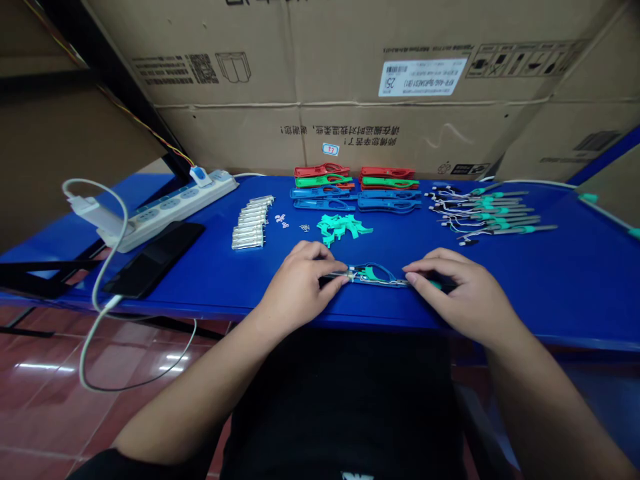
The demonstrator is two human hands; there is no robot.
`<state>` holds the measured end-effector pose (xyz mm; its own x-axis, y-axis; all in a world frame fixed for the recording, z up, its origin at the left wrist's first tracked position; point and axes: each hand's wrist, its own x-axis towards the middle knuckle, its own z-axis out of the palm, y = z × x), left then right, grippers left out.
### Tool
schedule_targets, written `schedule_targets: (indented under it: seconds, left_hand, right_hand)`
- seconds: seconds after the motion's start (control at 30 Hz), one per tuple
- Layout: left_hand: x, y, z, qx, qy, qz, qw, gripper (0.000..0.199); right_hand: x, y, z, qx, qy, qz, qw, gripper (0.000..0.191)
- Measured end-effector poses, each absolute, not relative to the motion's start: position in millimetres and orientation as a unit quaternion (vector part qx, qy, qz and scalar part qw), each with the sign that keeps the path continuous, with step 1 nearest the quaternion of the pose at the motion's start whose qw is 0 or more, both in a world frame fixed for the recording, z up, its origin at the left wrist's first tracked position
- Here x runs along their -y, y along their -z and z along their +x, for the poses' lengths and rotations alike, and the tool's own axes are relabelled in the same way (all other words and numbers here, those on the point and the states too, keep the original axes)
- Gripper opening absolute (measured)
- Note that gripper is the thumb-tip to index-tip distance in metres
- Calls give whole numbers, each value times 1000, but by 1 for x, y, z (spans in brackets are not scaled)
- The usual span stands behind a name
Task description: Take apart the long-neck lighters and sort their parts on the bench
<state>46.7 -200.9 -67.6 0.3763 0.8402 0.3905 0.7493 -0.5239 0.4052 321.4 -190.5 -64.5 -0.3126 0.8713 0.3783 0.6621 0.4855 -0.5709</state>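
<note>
Wired probe assembly (373, 275) rests on the blue tabletop (525, 287) between your hands, near the front edge. Your left hand (300, 290) holds its left end, fingers closed narrow on it; your right hand (463, 293) grips its right end likewise. Teal plastic pieces (340, 228) lie just beyond.

Large cardboard cartons (300, 60) stand behind a blue table (525, 287) above glossy red floor tiles (45, 400).
</note>
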Motion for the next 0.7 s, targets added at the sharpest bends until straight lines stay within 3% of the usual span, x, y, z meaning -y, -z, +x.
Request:
schedule_targets:
  seconds: [0.17, 0.37, 0.53, 0.7]
  left_hand:
    - [201, 65, 40, -490, -295, 809, 139, 37]
    - [192, 65, 33, -485, -328, 787, 194, 19]
    - [189, 66, 35, -491, -323, 786, 192, 12]
    - [189, 64, 38, -487, -312, 795, 182, 10]
  right_hand:
    - [188, 66, 320, 807, -146, -475, 319, 15]
    - [185, 60, 306, 827, -129, -448, 315, 16]
    - [186, 56, 280, 908, -57, -345, 231, 25]
    - [187, 58, 261, 923, 6, -335, 189, 28]
